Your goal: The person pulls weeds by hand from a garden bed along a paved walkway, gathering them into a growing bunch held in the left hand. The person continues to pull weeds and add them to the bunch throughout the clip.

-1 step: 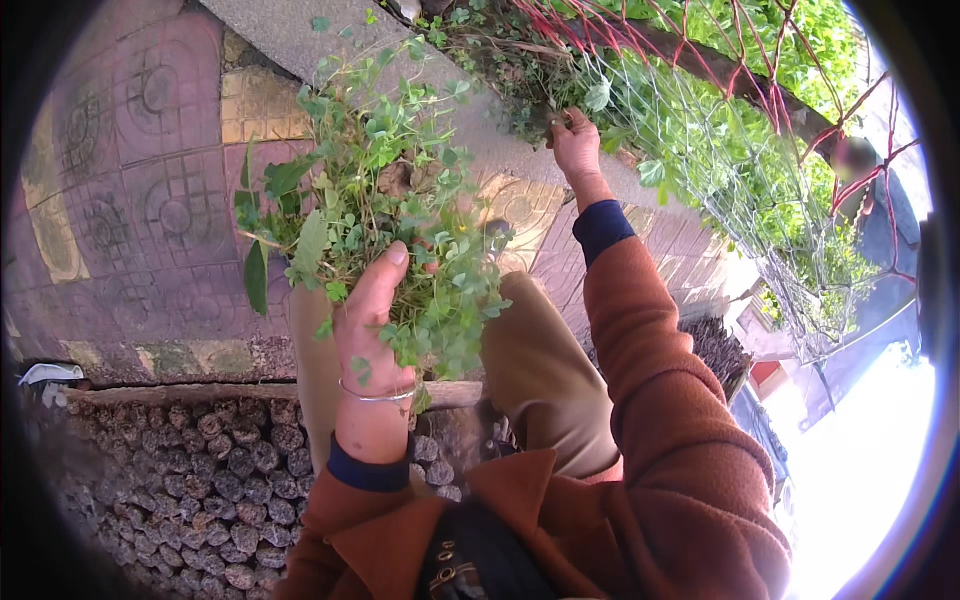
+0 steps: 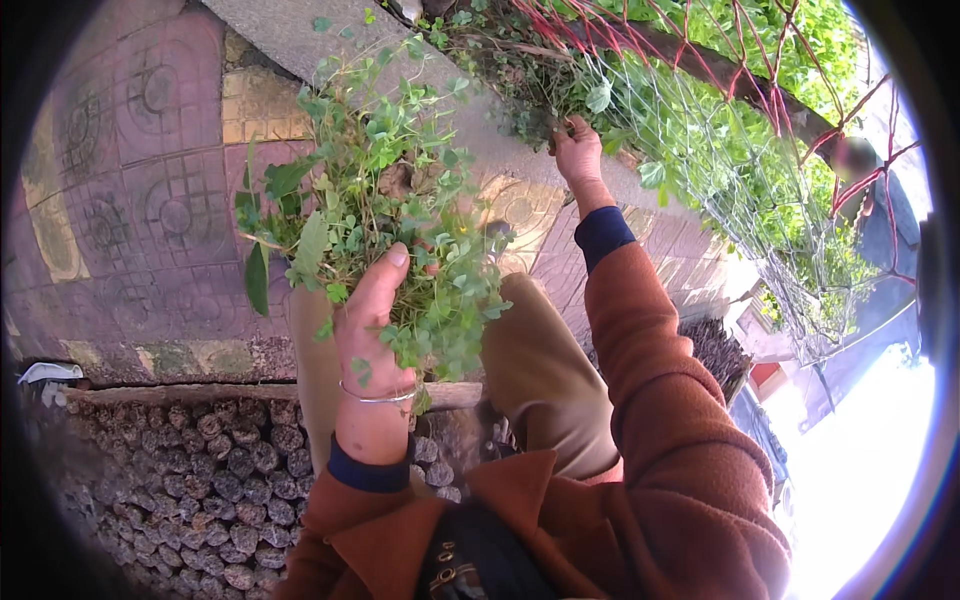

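My left hand is closed round a large, loose bunch of clover-like weeds, its thumb lying across the stems. Small round leaves, thin stems and a few broader leaves stick out on the bunch's left side. Further off to the right, my right hand reaches to low green weeds growing along the edge of the planted bed. Its fingers are pinched together among them, and the stems between the fingertips are mostly hidden.
A grey concrete kerb borders the bed. Red and white netting hangs over leafy plants at the right, along a dark pole. Patterned paving tiles lie to the left. Stacked dark round pieces fill the lower left.
My right hand has shifted very slightly to the right and nearer at the weeds. My left hand and its bunch stay in place.
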